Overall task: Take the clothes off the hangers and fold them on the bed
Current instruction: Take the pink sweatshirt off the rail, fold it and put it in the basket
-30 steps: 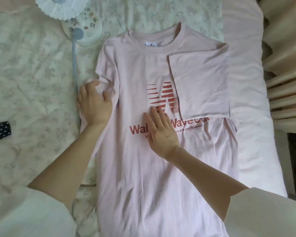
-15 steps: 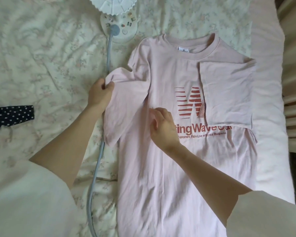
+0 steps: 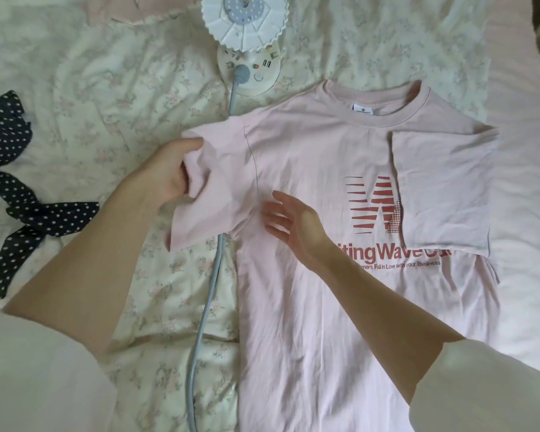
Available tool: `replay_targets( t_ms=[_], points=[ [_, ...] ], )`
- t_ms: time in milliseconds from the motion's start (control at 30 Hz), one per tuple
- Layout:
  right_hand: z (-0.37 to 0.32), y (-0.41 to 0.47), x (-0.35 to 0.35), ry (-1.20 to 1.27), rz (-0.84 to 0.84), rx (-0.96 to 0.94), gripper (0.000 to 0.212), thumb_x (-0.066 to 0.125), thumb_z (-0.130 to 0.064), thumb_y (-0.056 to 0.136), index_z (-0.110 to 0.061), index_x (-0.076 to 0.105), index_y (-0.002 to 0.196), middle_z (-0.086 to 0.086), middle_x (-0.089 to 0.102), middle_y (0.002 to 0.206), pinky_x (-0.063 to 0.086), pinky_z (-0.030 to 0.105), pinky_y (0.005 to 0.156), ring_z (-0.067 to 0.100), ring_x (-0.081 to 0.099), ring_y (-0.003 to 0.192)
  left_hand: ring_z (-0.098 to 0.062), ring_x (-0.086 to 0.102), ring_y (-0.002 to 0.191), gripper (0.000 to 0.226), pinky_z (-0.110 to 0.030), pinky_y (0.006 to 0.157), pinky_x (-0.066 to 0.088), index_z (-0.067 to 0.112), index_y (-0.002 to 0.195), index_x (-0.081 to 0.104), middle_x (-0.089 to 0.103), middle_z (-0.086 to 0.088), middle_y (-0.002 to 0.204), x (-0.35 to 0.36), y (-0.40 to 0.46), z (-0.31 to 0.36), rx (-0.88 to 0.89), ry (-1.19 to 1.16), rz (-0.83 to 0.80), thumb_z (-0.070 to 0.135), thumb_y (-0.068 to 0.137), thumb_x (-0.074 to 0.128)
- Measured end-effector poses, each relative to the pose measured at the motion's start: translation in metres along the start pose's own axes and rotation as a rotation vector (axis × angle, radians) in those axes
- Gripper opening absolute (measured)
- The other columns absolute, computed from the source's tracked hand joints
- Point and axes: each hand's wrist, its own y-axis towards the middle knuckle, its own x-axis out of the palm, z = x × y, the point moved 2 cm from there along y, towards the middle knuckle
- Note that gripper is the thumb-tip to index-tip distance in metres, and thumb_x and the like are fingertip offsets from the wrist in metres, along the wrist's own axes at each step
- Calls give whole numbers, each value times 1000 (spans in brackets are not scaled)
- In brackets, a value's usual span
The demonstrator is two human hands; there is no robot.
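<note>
Since half a second ago the left hand point(image 3: 166, 179) has pulled the left sleeve point(image 3: 212, 188) out from the body of the pink T-shirt point(image 3: 318, 291) and lifted it a little, and the right hand point(image 3: 296, 224) has let go of the cloth and opened. Now the left fingers point(image 3: 189, 145) are closed on the hem of this sleeve, pinching it, probably to spread it flat before it is folded inward. The right hand hovers just over the chest near the armpit seam, its fingers straight and apart and holding nothing; it is likely ready to press the fold line. The other sleeve point(image 3: 443, 188) already lies folded over the red print point(image 3: 378, 207), so the fold seems about half done on the sides. The T-shirt lies face up on the bed point(image 3: 106, 88), toward its right edge, with no hanger to be seen. A white lamp point(image 3: 243, 23) stands at the far edge of the bed, and its grey cable point(image 3: 209, 291) passes under the held sleeve. A dark dotted cloth point(image 3: 19, 194) lies at the left edge. No container is in view.
</note>
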Motion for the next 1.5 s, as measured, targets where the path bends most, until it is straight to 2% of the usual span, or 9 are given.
replay_targets(
  t_ms=[167,300,367,500,633,833,1000,1200,1500],
  points=[
    [-11,6,-16,332,-55,147,48,32,-52,97,-14,56,114,14,62,111,52,43,84,29,62,93,-28,64,104,42,-49,84,54,9,119,54,64,-12,115,62,-19,19,-151,-89,-439,37,88,52],
    [-15,5,-38,470,-124,102,67,31,-66,90,-12,59,120,12,62,123,49,43,88,29,61,109,-32,59,113,29,-51,88,52,13,111,57,61,-9,119,86,-12,12,-105,-107,-341,36,95,48],
    [-14,4,-40,308,-144,100,63,41,-61,90,-12,59,125,12,65,118,47,52,90,31,61,106,-24,60,105,14,-38,89,48,18,99,58,62,-1,104,91,-4,5,5,29,-175,27,97,48],
    [-11,6,-46,-154,183,7,16,51,-15,95,-1,60,97,5,54,70,34,20,33,10,50,43,-23,55,109,20,-30,89,45,12,109,60,60,-6,113,93,17,-7,342,472,147,9,93,47],
    [-27,5,-51,-627,412,-410,22,39,-10,97,4,55,101,13,61,81,45,33,66,23,54,72,-30,31,131,45,-31,106,27,14,137,44,36,-7,144,98,32,-14,609,1063,250,17,92,51],
    [-65,-1,-78,-1019,392,-740,26,40,-13,99,-3,54,118,15,56,60,41,45,55,40,54,60,-26,15,140,61,-46,113,14,23,143,34,33,-1,149,130,56,5,763,1520,113,32,86,54],
    [-72,12,-119,-1049,481,-606,28,37,-23,101,-11,55,119,8,54,66,47,48,67,40,56,70,-27,49,117,37,-41,110,15,18,114,62,62,-10,115,142,72,27,762,1708,157,43,90,52],
    [-70,12,-143,-1091,529,-607,27,38,-24,101,-3,51,111,-1,36,49,43,46,56,37,40,53,-26,58,102,16,-35,100,31,19,97,64,68,-2,102,149,77,26,766,1249,129,31,90,56],
    [-66,3,-152,-664,505,-82,24,48,-37,95,-14,54,89,-4,56,74,40,27,65,16,53,70,-25,48,114,38,-41,94,24,20,110,61,64,0,112,199,86,8,813,1714,100,47,92,41]
  ],
)
